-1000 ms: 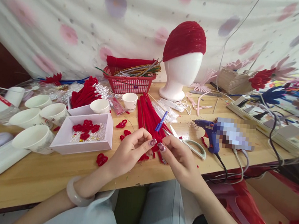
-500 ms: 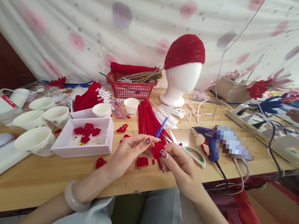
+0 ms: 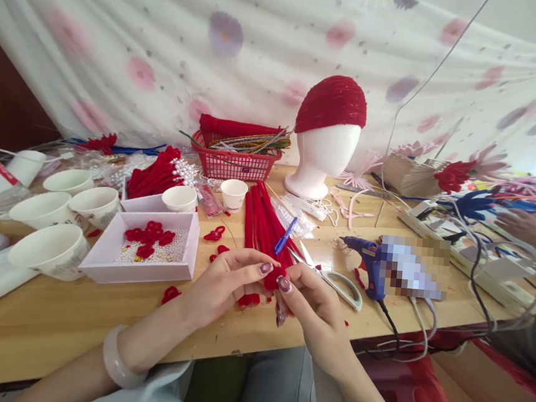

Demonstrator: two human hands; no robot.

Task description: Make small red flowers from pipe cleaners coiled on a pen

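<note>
Between the fingertips of both hands sits a small fuzzy red pipe-cleaner flower (image 3: 272,278). My left hand (image 3: 233,282) pinches it from the left, thumb on top. From the right, my right hand (image 3: 313,299) grips it between thumb and fingers. The fingers partly hide its shape. Just behind lie long red pipe cleaners (image 3: 266,216) and a blue pen (image 3: 286,235). Scissors (image 3: 342,287) with pale handles rest right of my right hand. Left of my left hand, a white box (image 3: 137,271) holds red looped flowers (image 3: 150,236) among pearl beads.
Paper cups (image 3: 50,251) stand at the left. Behind are a red basket (image 3: 238,163) and a white foam head (image 3: 323,156) wearing a red cap (image 3: 333,106). A blue glue gun (image 3: 370,260), cables and a power strip (image 3: 460,261) lie right, near another person's hand (image 3: 528,231).
Both hands still hold the red flower, with slightly shifted fingers. The camera view has tilted a little, and the other person's hand at the right shows more.
</note>
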